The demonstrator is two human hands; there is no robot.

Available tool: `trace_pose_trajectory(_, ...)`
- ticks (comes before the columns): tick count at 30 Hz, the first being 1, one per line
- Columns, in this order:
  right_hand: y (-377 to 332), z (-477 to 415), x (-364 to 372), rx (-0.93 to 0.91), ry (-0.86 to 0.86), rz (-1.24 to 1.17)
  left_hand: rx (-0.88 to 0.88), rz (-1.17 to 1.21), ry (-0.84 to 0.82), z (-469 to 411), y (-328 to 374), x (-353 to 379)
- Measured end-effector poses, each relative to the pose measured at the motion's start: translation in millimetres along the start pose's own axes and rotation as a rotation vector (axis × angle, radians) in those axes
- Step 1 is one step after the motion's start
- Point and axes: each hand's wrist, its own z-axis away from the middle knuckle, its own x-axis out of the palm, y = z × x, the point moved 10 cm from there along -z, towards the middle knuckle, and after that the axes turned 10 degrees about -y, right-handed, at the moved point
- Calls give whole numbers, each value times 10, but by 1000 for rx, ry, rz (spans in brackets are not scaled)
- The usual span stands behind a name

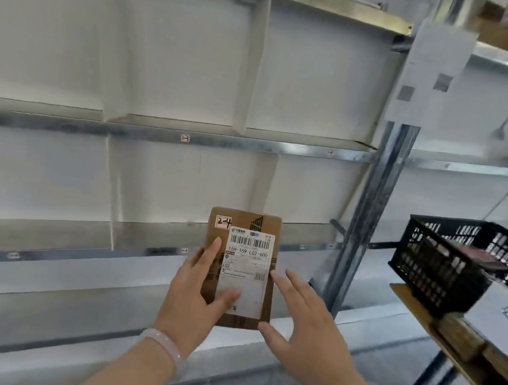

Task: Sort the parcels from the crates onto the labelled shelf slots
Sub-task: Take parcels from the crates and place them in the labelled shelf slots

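My left grip (197, 296) clamps the parcel (246, 257) at its lower left, thumb across the label, upright before the shelf (123, 132). My right grip (308, 325), fingers spread apart, sits just beside its right edge. The black crate (438, 272) stands well right.

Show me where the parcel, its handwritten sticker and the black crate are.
parcel (240, 218), head view, brown cardboard at its top edge.
handwritten sticker (222, 222), head view, middle of the sticker.
black crate (432, 271), head view, near mesh wall.
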Motion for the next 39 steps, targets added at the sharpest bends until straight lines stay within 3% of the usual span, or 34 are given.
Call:
trace_pose_trajectory(6, 712, -215, 98, 64, -49, 11, -41, 29, -85, -598, -189, 760)
trace_pose_trajectory(14, 1687, -1132, 164, 92, -117, 90, -38, 39, -111, -1770, -455, 1542)
trace_pose_trajectory(25, 2800, -2111, 521, 113, -276, -16, -27, -31, -144, -3000, -808, 2367)
trace_pose_trajectory(39, 4046, -3472, 1046, 22, -512, -48, -230, -131, 7, -4146, -1694, 2934)
